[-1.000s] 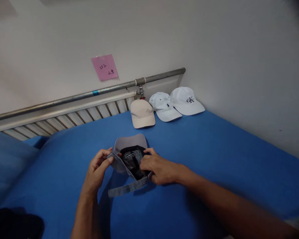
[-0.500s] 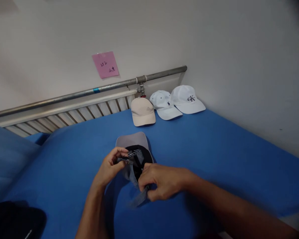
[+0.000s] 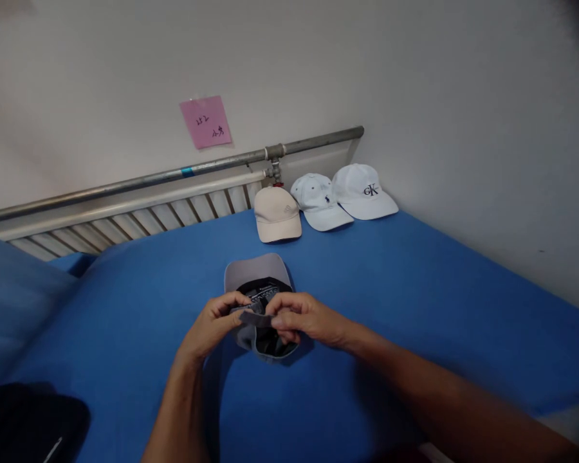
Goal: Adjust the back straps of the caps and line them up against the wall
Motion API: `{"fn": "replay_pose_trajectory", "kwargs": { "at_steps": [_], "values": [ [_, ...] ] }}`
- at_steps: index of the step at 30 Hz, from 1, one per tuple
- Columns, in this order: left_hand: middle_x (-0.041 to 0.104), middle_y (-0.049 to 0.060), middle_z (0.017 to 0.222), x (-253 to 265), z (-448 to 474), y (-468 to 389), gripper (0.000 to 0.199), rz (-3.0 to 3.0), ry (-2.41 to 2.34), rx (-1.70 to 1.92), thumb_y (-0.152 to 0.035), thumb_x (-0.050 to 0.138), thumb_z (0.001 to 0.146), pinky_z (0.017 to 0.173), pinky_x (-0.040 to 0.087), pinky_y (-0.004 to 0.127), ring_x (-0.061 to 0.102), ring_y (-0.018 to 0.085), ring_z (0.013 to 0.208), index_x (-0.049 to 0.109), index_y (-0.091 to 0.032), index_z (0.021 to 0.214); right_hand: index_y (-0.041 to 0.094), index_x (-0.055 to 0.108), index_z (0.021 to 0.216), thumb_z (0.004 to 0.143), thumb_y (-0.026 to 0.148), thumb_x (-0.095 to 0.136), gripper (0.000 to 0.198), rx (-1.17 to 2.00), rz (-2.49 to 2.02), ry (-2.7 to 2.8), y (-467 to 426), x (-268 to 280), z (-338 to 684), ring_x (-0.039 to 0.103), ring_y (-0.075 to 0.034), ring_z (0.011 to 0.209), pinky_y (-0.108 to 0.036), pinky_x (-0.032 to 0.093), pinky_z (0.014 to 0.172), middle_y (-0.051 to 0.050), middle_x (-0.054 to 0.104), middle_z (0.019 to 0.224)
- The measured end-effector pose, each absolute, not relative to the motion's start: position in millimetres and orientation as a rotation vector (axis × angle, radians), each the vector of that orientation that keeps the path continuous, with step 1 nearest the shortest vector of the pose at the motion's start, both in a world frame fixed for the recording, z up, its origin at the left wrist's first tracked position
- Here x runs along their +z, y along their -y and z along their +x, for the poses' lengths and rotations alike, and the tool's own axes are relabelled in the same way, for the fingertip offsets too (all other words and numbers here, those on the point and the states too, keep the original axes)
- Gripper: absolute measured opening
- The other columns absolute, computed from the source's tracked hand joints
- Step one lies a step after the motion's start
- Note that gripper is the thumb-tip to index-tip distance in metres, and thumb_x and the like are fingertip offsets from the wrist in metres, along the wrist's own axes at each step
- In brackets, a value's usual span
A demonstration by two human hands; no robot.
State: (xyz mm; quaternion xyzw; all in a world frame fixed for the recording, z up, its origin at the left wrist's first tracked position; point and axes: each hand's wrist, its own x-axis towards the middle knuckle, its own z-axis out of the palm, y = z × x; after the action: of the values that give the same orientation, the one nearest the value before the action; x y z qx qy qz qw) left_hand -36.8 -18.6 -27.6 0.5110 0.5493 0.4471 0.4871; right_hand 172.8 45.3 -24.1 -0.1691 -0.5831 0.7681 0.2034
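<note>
A grey baseball cap (image 3: 257, 267) lies on the blue surface with its brim pointing away from me and its dark inside showing. Over its back opening, my left hand (image 3: 217, 323) pinches one end of the adjustment strap. My right hand (image 3: 302, 316) grips the strap's other part, and the grey strap (image 3: 257, 319) stretches between both sets of fingertips. The fingers hide any buckle or fastener there.
Behind stand a beige cap (image 3: 276, 215), a pale cap with a small logo (image 3: 321, 202) and a white lettered cap (image 3: 364, 193). A radiator (image 3: 174, 212) and pipe (image 3: 222, 165) run along the wall. A black object (image 3: 33, 421) sits at lower left.
My right hand has moved up and slightly left, bringing its loose strap end across to my left hand. My left hand has hardly moved, and the cap stays in place.
</note>
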Motion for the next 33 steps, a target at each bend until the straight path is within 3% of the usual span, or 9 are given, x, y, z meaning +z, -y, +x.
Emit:
{"fn": "replay_pose_trajectory", "kwargs": {
  "at_steps": [3,9,13,19,33],
  "values": [
    [0.06,-0.001,0.071,-30,-38,19,0.016,1.207,-1.292,1.149,-0.028,0.076,0.065,0.059,0.038,0.022,0.049,0.01,0.063,0.07,-0.021,0.079,0.014,0.06,0.082,0.075,0.025,0.064,0.014,2.146,-0.467,1.528,-49,-28,171,0.038,-0.003,0.039,-0.019,0.037,0.047,0.011,0.043,0.043],
    [0.064,-0.001,0.076,-30,-37,18,0.012,1.202,-1.23,1.191,-0.027,0.075,0.068,0.065,0.041,0.022,0.053,0.011,0.069,0.071,-0.021,0.078,0.016,0.052,0.08,0.076,0.029,0.06,0.016,2.101,-0.581,1.362,-55,-35,169,0.057,-0.008,0.049,-0.02,0.044,0.05,0.001,0.065,0.06],
    [0.067,0.0,0.074,-29,-34,19,0.012,1.137,-1.188,1.166,-0.029,0.073,0.071,0.063,0.042,0.022,0.055,0.01,0.065,0.071,-0.02,0.079,0.017,0.052,0.082,0.074,0.024,0.06,0.014,2.124,-0.552,1.299,-55,-37,167,0.049,-0.007,0.038,-0.018,0.039,0.04,0.006,0.059,0.054],
    [0.068,0.001,0.071,-31,-31,18,0.013,1.11,-1.189,1.138,-0.03,0.073,0.07,0.058,0.042,0.022,0.056,0.01,0.06,0.07,-0.019,0.077,0.013,0.063,0.09,0.078,0.025,0.059,0.017,2.062,-0.567,1.468,-52,-36,167,0.044,-0.005,0.039,-0.018,0.037,0.042,0.007,0.05,0.048],
    [0.067,0.0,0.063,-33,-24,15,0.016,1.059,-1.179,1.189,-0.031,0.075,0.067,0.056,0.043,0.022,0.057,0.01,0.055,0.069,-0.017,0.073,0.014,0.059,0.075,0.072,0.03,0.069,0.019,2.136,-0.566,1.3,-52,-38,165,0.037,-0.002,0.039,-0.015,0.035,0.036,0.008,0.046,0.051]
  ]
}}
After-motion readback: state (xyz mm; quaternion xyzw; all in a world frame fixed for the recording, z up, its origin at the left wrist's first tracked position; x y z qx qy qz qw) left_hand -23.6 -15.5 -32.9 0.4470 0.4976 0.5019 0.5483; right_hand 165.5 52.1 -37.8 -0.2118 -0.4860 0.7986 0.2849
